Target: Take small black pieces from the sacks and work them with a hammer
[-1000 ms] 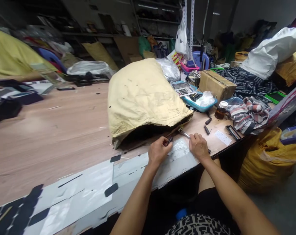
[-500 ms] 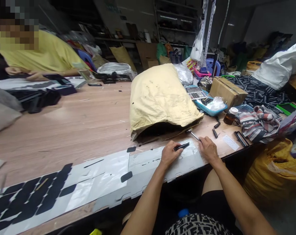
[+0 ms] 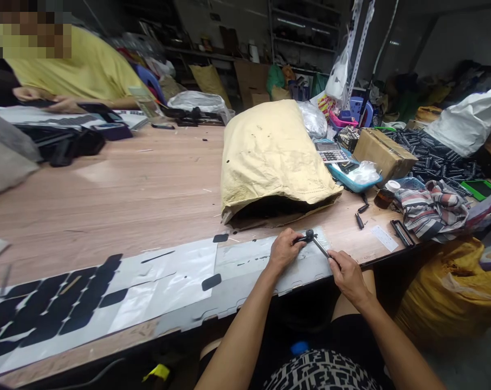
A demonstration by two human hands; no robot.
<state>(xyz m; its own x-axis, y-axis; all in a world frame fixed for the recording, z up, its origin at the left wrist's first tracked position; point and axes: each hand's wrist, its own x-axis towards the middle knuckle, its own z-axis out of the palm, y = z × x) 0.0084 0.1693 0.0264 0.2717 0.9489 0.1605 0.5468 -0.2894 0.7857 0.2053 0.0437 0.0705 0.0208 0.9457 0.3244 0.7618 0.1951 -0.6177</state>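
My left hand (image 3: 285,250) is closed on a slim black part (image 3: 299,239), holding it low over the grey-white sheet (image 3: 245,265) along the table's front edge. My right hand (image 3: 348,276) grips the handle of a small hammer (image 3: 321,249) with a silvery shaft. Its dark rounded head lies at the end of the black part, just beyond my left fingertips. Whether the two touch is hard to tell. My fingers hide much of the black part.
A large yellowish sack (image 3: 273,157) lies open toward me. To its right are a blue tray (image 3: 361,183), a cardboard box (image 3: 386,154), a brown bottle (image 3: 386,196) and small black parts (image 3: 359,220). Black pads (image 3: 54,306) line the left front; a person in yellow (image 3: 95,65) sits across.
The hammer head has come toward me, from near the sack's mouth to the black part's end. My right hand has shifted slightly nearer my body, and the view has turned a little left.
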